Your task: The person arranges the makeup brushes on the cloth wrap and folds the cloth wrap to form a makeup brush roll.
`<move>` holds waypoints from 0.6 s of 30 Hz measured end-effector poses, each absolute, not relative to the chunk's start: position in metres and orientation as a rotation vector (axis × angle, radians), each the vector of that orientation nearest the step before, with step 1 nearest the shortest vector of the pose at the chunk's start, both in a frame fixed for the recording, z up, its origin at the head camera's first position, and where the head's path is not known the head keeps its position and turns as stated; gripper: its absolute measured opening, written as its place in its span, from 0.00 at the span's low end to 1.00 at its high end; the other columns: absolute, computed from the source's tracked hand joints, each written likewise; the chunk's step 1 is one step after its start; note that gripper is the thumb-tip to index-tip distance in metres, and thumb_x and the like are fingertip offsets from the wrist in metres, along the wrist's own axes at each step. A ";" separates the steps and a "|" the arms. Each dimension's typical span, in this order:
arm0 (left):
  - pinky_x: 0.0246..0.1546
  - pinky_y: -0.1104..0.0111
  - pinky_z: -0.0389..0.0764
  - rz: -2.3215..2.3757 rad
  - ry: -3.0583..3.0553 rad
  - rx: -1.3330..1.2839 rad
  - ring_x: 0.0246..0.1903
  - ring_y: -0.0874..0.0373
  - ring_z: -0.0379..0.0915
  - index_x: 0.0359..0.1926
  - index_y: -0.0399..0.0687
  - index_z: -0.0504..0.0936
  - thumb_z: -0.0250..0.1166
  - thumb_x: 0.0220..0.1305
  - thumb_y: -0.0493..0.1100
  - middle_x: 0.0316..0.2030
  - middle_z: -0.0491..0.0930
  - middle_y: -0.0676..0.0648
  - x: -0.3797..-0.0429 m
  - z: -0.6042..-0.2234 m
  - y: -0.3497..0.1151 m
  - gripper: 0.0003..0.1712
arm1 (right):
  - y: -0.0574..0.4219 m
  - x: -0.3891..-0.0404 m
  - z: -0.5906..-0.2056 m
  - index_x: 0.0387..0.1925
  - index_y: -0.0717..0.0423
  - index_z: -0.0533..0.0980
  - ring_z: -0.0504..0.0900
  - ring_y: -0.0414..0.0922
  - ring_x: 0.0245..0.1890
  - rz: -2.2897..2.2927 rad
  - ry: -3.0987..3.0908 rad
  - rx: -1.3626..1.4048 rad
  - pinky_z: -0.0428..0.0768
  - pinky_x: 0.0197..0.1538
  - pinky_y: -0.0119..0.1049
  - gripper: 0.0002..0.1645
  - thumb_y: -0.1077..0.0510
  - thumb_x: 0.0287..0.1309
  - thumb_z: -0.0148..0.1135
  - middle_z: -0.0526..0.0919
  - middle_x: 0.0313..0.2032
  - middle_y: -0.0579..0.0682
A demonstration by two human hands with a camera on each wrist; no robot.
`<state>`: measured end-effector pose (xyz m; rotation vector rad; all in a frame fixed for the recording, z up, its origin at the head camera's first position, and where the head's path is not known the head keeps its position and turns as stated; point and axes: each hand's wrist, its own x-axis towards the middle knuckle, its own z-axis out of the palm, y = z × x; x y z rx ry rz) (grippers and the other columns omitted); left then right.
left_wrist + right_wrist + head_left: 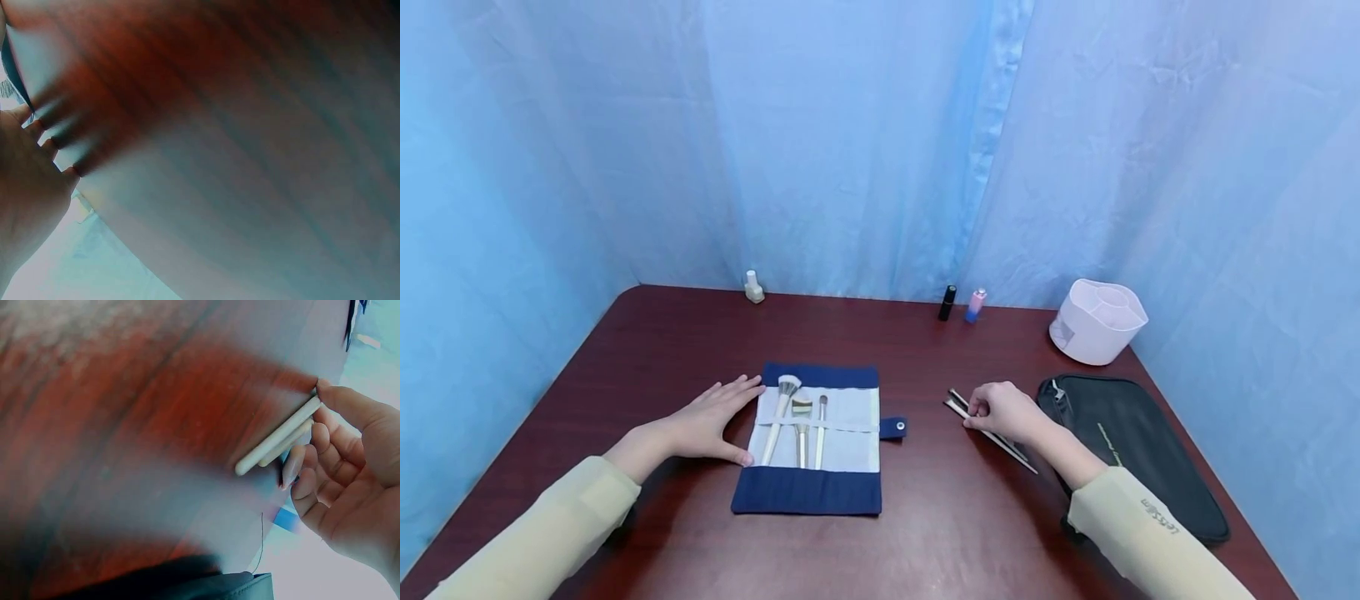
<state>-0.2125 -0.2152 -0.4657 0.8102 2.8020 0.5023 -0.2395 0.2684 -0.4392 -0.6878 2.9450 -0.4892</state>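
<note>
An unrolled navy and white brush roll (805, 492) lies on the table. Three makeup brushes (775, 433) are tucked under its white strap. At the roll's left edge, my left hand (711, 421) rests with fingers spread, thumb by the lower corner and fingertips by the upper one. To the right of the roll, my right hand (1007, 411) pinches a pale-handled makeup brush (278, 436) between thumb and fingers, low over the table. Close beside it, a second brush handle (289, 445) runs nearly parallel, partly hidden by the fingers.
A black zip pouch (1150, 450) lies under and beyond my right forearm. Behind it stands a white sectioned organizer (1093, 329). Along the back edge are a nail polish bottle (754, 288), a black tube (947, 303) and a pink-blue bottle (976, 305). Blue curtains hang behind the table.
</note>
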 end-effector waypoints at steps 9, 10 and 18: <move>0.67 0.42 0.45 0.483 2.806 0.820 0.71 0.41 0.41 0.72 0.45 0.53 0.65 0.41 0.76 0.73 0.49 0.41 -0.215 -0.468 -0.215 0.65 | 0.268 -0.241 -0.440 0.19 0.46 0.76 0.68 0.36 0.16 -0.515 2.923 -0.654 0.68 0.20 0.30 0.10 0.53 0.50 0.69 0.72 0.15 0.39; 0.67 0.42 0.45 0.483 2.806 0.818 0.71 0.41 0.41 0.72 0.45 0.53 0.65 0.41 0.76 0.73 0.49 0.42 -0.215 -0.468 -0.215 0.65 | 0.268 -0.241 -0.439 0.19 0.47 0.76 0.68 0.35 0.16 -0.525 2.920 -0.663 0.68 0.20 0.30 0.10 0.53 0.50 0.69 0.72 0.15 0.39; 0.67 0.42 0.45 0.478 2.807 0.816 0.71 0.40 0.40 0.72 0.44 0.53 0.65 0.42 0.76 0.73 0.49 0.41 -0.215 -0.467 -0.216 0.65 | 0.263 -0.240 -0.424 0.23 0.47 0.77 0.72 0.35 0.19 -0.728 2.841 -0.769 0.74 0.25 0.29 0.07 0.55 0.52 0.67 0.76 0.18 0.38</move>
